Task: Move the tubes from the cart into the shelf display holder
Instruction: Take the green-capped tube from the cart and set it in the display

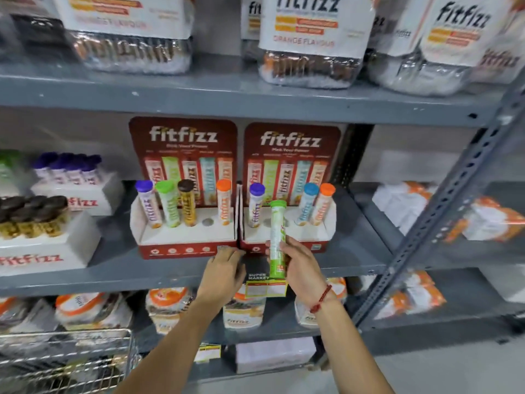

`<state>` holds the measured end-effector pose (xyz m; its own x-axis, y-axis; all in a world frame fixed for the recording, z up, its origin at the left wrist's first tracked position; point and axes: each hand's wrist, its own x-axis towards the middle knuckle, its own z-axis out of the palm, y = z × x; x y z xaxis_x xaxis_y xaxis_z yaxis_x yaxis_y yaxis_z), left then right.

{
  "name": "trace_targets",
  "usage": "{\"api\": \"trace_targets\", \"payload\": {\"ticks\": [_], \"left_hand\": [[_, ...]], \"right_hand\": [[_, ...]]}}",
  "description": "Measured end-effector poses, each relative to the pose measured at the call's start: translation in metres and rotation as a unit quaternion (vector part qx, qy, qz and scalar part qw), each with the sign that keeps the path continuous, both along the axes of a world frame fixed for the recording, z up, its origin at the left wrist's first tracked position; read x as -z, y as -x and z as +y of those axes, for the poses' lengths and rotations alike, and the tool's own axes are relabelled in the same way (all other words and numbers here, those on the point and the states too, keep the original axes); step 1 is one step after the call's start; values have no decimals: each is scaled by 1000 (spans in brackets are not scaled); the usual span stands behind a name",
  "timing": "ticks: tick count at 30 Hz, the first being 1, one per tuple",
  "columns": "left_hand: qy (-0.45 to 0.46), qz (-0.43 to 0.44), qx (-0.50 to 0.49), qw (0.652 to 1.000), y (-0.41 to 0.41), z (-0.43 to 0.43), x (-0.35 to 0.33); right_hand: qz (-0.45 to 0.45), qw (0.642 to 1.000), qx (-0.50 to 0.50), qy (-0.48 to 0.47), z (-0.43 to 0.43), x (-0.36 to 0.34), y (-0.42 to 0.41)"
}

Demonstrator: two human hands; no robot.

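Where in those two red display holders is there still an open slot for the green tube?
Left holder: one empty hole between the brown-capped tube and the orange-capped tube. Right holder: a gap between the purple-capped tube and the blue-capped tube, behind the green tube in the right hand. Other slots are full.

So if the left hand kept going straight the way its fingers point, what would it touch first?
Probably the red front edge of the left display holder: the left hand is just below its right corner, though depth is unclear.

Both forearms reached up from bottom centre. Left hand (pixel 224 273) sat lower centre, fingers curled loosely, palm down. Right hand (pixel 298 264) beside it, fingers clamped closed, wrist angled.
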<state>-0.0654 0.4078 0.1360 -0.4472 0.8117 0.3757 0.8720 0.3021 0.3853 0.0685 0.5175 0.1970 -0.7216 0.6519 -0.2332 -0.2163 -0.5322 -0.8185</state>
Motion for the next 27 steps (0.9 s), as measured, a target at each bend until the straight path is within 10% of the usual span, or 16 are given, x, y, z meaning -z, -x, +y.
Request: {"api": "trace_targets", "payload": {"ticks": [27], "left_hand": [[78,33,17,996,6,-8,39]], "right_hand": [[-155,932,92,-314,49,-15,37]]}}
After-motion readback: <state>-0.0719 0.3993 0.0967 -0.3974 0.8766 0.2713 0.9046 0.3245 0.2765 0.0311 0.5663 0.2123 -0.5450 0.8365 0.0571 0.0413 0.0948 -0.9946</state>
